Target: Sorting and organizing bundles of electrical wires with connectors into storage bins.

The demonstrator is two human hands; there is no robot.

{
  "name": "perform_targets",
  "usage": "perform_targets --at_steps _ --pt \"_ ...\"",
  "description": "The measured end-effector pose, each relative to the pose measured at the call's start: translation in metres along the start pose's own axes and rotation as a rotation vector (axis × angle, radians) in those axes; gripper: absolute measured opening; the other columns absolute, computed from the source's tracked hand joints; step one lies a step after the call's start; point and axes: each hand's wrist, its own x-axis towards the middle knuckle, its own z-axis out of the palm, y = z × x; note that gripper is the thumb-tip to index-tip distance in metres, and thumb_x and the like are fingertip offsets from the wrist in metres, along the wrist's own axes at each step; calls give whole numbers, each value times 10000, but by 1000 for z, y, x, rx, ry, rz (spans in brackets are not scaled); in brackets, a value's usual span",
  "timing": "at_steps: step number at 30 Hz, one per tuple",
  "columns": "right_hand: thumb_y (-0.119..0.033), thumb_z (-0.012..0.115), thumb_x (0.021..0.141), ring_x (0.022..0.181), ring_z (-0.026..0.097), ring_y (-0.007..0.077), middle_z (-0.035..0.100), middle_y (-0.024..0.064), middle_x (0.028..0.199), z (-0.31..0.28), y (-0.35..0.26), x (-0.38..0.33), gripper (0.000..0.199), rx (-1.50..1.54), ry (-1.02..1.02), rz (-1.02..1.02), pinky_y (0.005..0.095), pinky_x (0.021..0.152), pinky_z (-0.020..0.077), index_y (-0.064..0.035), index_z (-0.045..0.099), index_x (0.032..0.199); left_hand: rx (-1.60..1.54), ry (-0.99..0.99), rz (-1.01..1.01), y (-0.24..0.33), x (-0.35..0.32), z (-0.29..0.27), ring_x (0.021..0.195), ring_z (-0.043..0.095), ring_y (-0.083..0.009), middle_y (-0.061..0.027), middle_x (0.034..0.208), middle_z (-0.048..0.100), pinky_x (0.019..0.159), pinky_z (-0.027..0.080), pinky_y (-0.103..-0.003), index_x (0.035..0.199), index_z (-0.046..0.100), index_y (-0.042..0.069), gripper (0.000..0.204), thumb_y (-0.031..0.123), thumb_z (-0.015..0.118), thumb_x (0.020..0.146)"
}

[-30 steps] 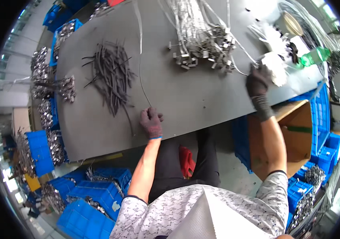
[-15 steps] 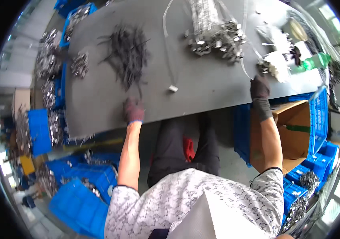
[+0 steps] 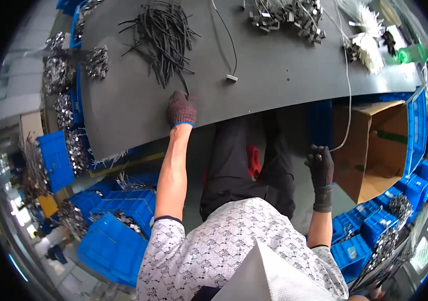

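Note:
My left hand (image 3: 181, 109), in a dark red knit glove, is closed at the near end of a pile of thin black tubes (image 3: 166, 42). One black tube (image 3: 184, 83) runs from its fingertips toward the pile. My right hand (image 3: 320, 168), in a dark glove, is closed in front of the table edge. It grips the end of a white wire (image 3: 349, 95), which loops up over the table to the far right. A dark wire with a small white connector (image 3: 231, 78) lies alone on the tabletop between the hands.
Bundled wires with metallic ends (image 3: 289, 20) lie at the far side of the grey table (image 3: 269, 90). White bundled wires (image 3: 369, 50) lie farther right. A cardboard box (image 3: 347, 155) in a blue crate stands below the right edge. Blue bins (image 3: 108, 246) fill the lower left.
My right hand has drawn back from the table toward my body, pulling the white wire along. My left hand has moved forward to the black tubes and closed on one.

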Motion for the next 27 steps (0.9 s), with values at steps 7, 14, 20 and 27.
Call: perform_targets --at_steps 7,14,20,27 --pt "-103 491 1034 846 595 152 662 87 1112 -75 63 33 314 -1148 297 -468 298 798 512 -36 559 1333 59 -81 0 3 1 -2 856 669 -403 -217 883 676 778 516 -471 988 644 52 234 271 579 941" --pt "-93 509 975 970 686 357 696 208 1114 -128 100 39 264 -1471 -41 -77 414 848 546 -26 661 1180 -567 -148 -503 17 13 -17 493 583 -103 -59 763 663 405 479 -279 1008 610 45 253 295 576 993" --pt "-158 516 935 974 682 394 718 183 1049 -217 134 -17 268 -1713 -298 444 461 825 558 -101 689 1132 -898 -214 -541 9 -2 -16 558 575 -93 -45 795 650 457 478 -279 1011 587 52 226 261 661 970" --pt "-160 534 908 974 687 392 719 203 1012 -210 141 -106 289 -1696 2 328 466 833 548 -118 689 1149 -1244 -530 -415 86 -51 -47 669 556 -75 -11 883 608 546 427 -250 1158 632 88 285 256 692 936"
